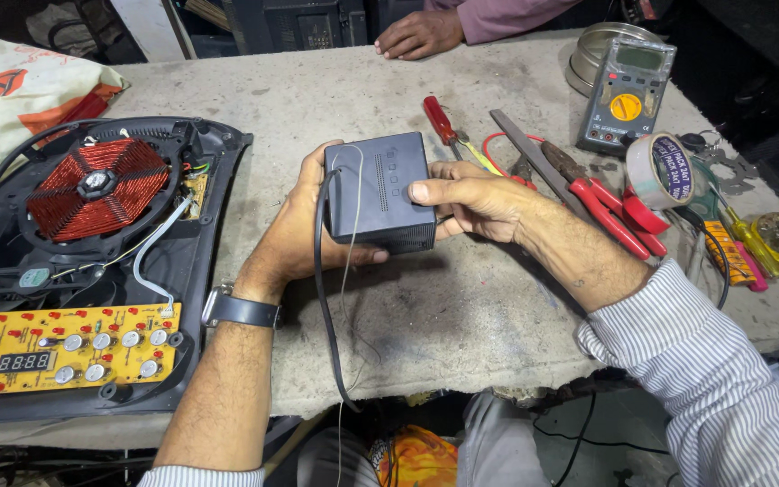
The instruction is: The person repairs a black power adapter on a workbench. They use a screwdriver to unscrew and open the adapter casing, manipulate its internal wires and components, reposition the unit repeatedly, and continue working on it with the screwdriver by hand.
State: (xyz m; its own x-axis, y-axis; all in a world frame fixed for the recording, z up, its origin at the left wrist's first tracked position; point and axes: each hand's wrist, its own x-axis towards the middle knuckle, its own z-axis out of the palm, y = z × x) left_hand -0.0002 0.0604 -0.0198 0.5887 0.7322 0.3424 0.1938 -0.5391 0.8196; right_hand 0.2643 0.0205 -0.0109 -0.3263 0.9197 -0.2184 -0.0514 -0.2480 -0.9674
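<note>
Two hands: both of the person's hands held one small dark grey plastic box with rounded corners (382, 192) above the middle of the table.
Left hand (304, 225): it was cupped around the left side and the underside of the box, fingers closed on it; a dark wristwatch (240, 309) sat on the wrist.
Right hand (475, 200): it closed on the right side of the box, with the thumb lying flat over the top face.
Box details: a row of small square buttons ran along the top, and a ribbed grille showed on the near side.
Cable: a thin black cable (325, 298) left the left side of the box and hung down past the table edge.
Tape label: a roll of pale tape with a round dark blue label inside (661, 169) stood tilted on red-handled pliers (608, 209), to the right.
Meter: a grey multimeter with a yellow dial (626, 93) lay at the far right, touching a round metal tin (588, 56).
Bag: a white bag with orange print (20, 90) lay at the far left corner.
Opened cooker: a black induction cooker with a red copper coil and a yellow circuit board (92, 261) lay on the left.
Surface: a rough grey concrete table top (462, 316), stained, chipped at the near edge.
Room: another person's hand (418, 34) rested on the far edge; the background was dark.
</note>
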